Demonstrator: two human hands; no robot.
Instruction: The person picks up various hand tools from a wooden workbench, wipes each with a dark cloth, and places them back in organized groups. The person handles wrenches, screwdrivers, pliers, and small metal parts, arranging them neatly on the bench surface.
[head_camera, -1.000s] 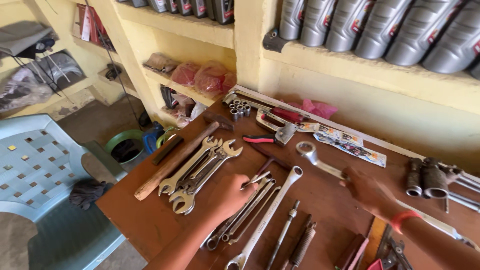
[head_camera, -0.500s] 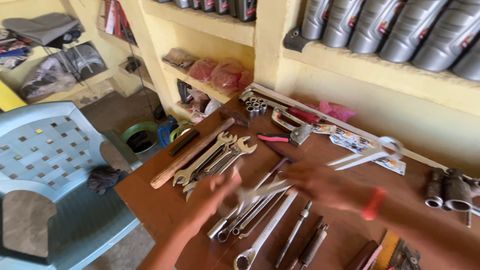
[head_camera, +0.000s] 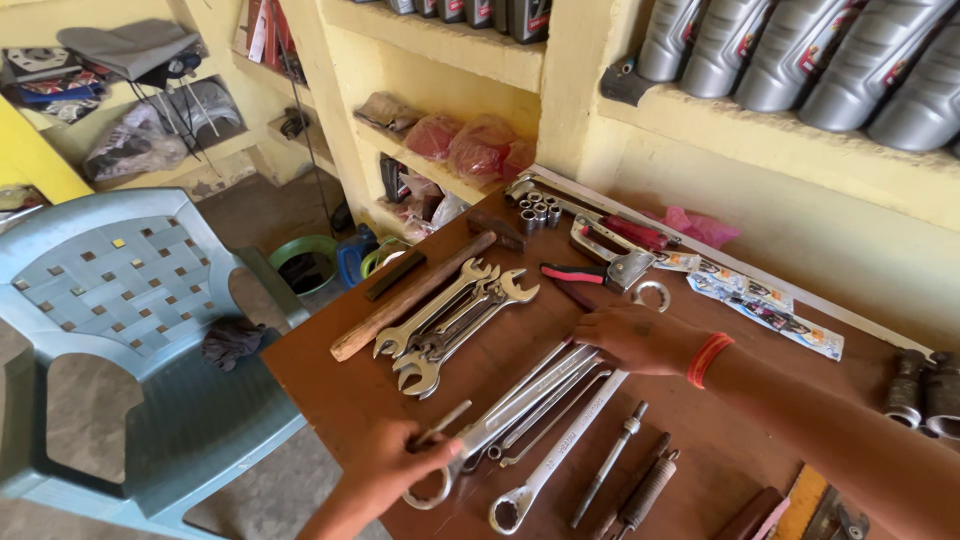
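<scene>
My left hand (head_camera: 392, 466) is at the near edge of the brown table (head_camera: 330, 395), pinching a thin metal rod (head_camera: 442, 423) beside the ring end of a long spanner (head_camera: 430, 490). My right hand (head_camera: 630, 336), with an orange band (head_camera: 708, 359) on the wrist, lies across the far ends of a row of long spanners (head_camera: 545, 390). It grips a ring spanner whose ring (head_camera: 655, 293) sticks out behind the fingers. A pile of open-ended spanners (head_camera: 450, 315) lies just left of that hand.
A wooden-handled hammer (head_camera: 415, 295), sockets (head_camera: 538, 212), red-handled pliers (head_camera: 572, 273) and printed packets (head_camera: 765, 305) lie farther back. A long combination spanner (head_camera: 560, 455) and two rods (head_camera: 610, 465) lie near me. A blue plastic chair (head_camera: 120, 320) stands left; grey bottles (head_camera: 800, 50) line the shelf.
My right hand has swung left with the ring spanner and come down on the row of long spanners. My left hand has pulled back to the near edge with a thin rod.
</scene>
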